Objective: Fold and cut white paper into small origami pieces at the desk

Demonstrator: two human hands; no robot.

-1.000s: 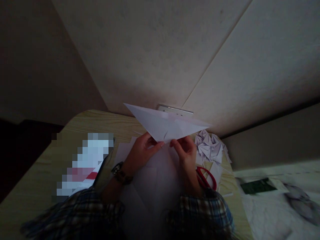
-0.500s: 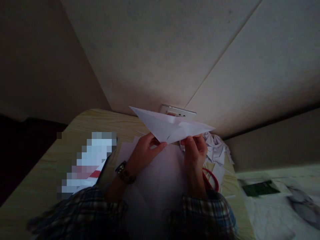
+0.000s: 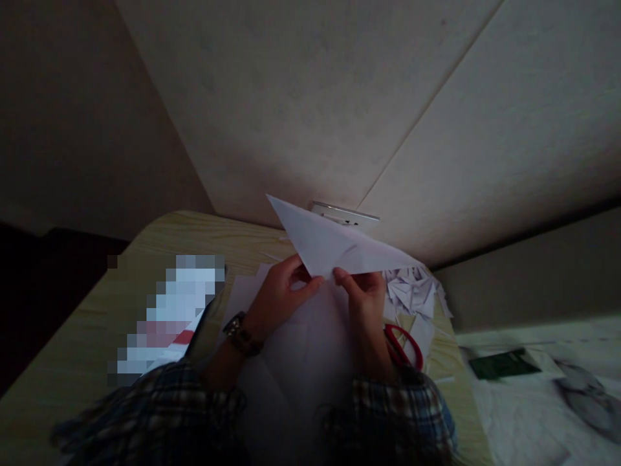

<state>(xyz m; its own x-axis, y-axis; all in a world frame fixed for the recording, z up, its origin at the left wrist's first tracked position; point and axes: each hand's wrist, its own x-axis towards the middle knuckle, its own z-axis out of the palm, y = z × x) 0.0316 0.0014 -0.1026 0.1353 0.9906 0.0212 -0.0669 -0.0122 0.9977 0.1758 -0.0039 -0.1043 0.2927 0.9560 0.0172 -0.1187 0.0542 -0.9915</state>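
A white sheet folded into a long triangle (image 3: 334, 246) is held up above the wooden table (image 3: 87, 349). My left hand (image 3: 281, 294), with a watch on the wrist, pinches the triangle's lower edge near its middle. My right hand (image 3: 363, 294) pinches the same edge just to the right, thumb on top. Flat white sheets (image 3: 301, 349) lie on the table under both hands.
A pile of small folded white paper pieces (image 3: 412, 291) sits at the table's far right. Red-handled scissors (image 3: 402, 343) lie beside my right wrist. A blurred white and red object (image 3: 169, 310) rests on the left. A wall socket (image 3: 344, 213) is behind the paper. A bed (image 3: 533, 401) lies to the right.
The folded triangle has flattened shut and tilted, its left tip higher. My right hand slid left along the lower edge, back close to my left hand.
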